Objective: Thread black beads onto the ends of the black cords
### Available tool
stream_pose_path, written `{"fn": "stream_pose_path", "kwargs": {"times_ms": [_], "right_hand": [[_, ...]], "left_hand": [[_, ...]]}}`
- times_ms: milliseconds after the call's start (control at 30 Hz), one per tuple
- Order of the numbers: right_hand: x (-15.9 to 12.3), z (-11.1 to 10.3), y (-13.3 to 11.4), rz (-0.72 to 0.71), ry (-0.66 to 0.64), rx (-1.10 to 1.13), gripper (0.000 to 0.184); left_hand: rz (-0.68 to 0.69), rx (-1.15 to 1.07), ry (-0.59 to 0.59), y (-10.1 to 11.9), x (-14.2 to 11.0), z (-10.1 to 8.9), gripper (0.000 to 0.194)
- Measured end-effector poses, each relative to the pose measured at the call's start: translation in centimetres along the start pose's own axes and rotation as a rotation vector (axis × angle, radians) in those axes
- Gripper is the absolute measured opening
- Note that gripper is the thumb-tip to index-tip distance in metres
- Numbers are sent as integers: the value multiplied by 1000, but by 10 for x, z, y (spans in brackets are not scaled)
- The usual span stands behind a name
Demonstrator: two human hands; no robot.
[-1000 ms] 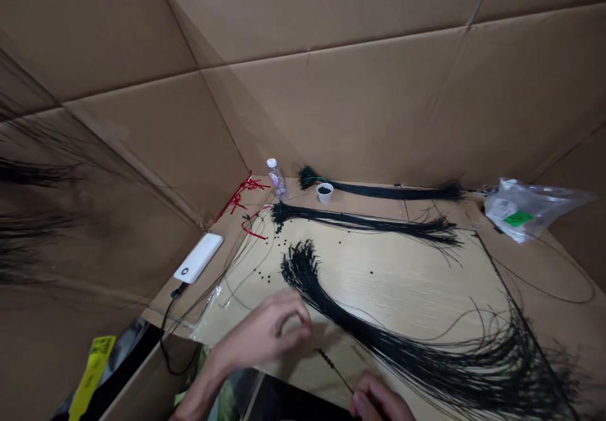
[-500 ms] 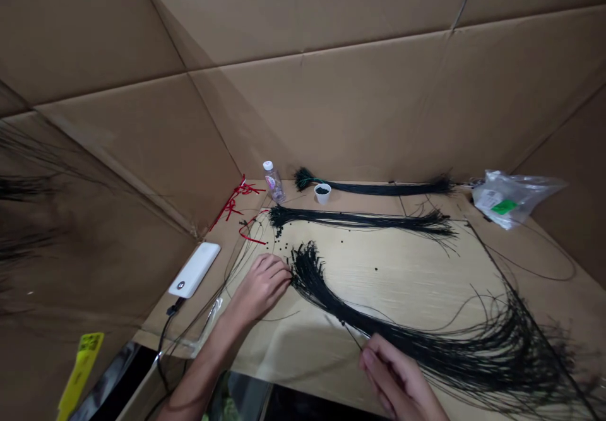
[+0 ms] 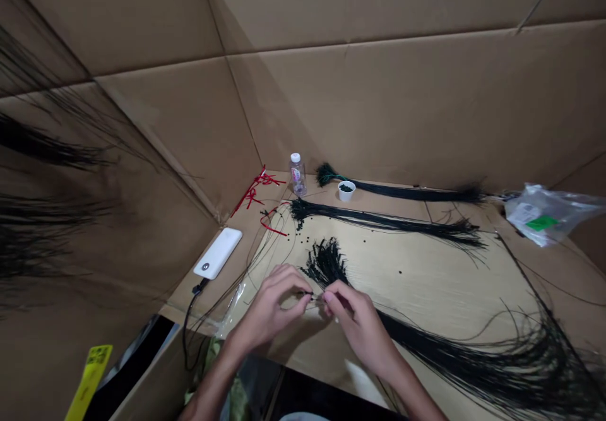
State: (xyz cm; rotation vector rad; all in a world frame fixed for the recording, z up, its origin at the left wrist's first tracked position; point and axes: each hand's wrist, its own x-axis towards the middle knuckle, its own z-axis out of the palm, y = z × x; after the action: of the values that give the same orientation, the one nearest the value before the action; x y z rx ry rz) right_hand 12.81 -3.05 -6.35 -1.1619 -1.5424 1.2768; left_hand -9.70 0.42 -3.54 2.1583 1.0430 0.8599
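Over the near edge of the board, my left hand [image 3: 279, 301] pinches a small dark piece, which looks like the end of a thin black strand [image 3: 318, 298], between thumb and forefinger. Close to its right, my right hand [image 3: 353, 314] pinches the same thin strand with its fingertips. Just behind both hands lies a large bundle of black strands [image 3: 426, 345] with bushy, knobbly ends at the left and loose ends fanning to the right. Small black beads [image 3: 303, 240] are scattered past the bundle. A white cup [image 3: 346, 195] holds more dark bits.
Two more black bundles [image 3: 379, 217] lie farther back. Around them are a clear bottle [image 3: 298, 178], red ribbons [image 3: 255, 190], a plastic bag [image 3: 544, 216] and a white power bank [image 3: 218, 254] with a black cable. Cardboard walls [image 3: 379, 105] enclose the table.
My left hand has left the bundle's bushy ends and come nearer. My right hand has moved left, so the fingertips nearly meet. The camera view has shifted left.
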Motion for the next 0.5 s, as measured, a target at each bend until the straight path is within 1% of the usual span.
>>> {"fn": "stream_pose_path", "kwargs": {"times_ms": [67,167,267,300,367,433,467,500], "right_hand": [[3,3,6,44,5,19,43],[6,3,14,62,45,30,46],[6,1,19,71,76,40,49],[6,0,20,73,81,42,49],[4,-2,19,76,89,44,48],[1,-4,15,78,92,47,47],[0,-6,12,77,89,47,46],[-2,-8,8,74,82,47,45]], "left_hand": [[-58,-63,9,-9,-1,7,7],[-144,-115,-5,-21,-2,17,9],[-181,-124,-6,-24,-4,27,17],[-174,-101,17,-23,-5,30,17],[-129,8,125,-17,-6,32,20],[-60,171,261,-7,-5,32,33],[-21,245,299,-1,-3,30,39],[21,297,295,4,-1,28,43]]}}
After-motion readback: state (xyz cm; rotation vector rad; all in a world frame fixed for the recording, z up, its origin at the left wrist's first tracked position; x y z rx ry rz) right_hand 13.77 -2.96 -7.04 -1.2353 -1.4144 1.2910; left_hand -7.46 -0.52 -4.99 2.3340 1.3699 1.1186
